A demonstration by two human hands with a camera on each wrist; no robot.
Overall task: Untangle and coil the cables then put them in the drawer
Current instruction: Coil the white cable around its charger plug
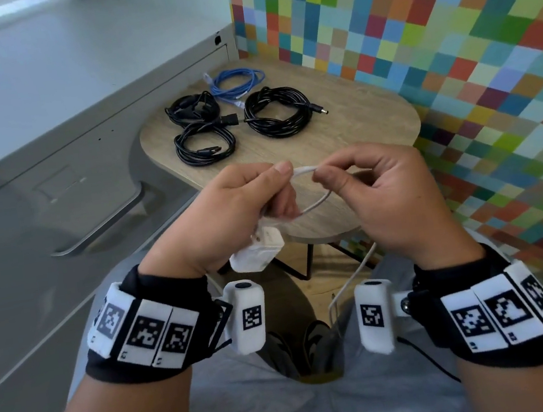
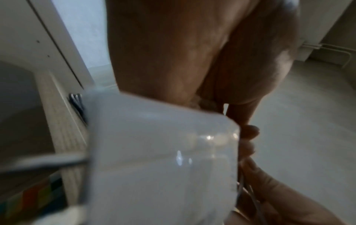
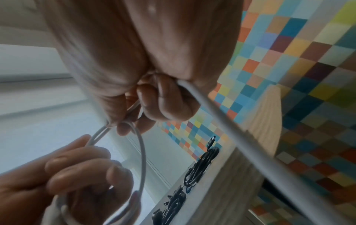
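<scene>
So the thin white charger cable (image 1: 307,170) is being held up in the air over the near edge of the round wooden surface (image 1: 357,132), not resting on anything. It's pinched between thumb and fingers (image 1: 284,168) of the left hand (image 1: 230,218), which is also wrapped round the loops gathered so far, and it's pinched again just beside that by the right hand (image 1: 375,192). The short stretch between the two pinches runs roughly left to right; a loop hangs below it, and the free tail is dropped down past the right wrist toward the lap. The white square power brick (image 1: 261,247) is left dangling under the left palm.

Looks like mid-coil. To get it neat, each new loop should probably be matched to the hanging one, with slack fed through the right fingers rather than yanked, and a slight twist given so no kink is set. The brick's swing could pull loops loose, so a firm left grip seems wise.

Further back on the surface, three black cable coils (image 1: 276,111) and a blue coiled cable (image 1: 237,84) are laid out already, well apart from the hands.
</scene>
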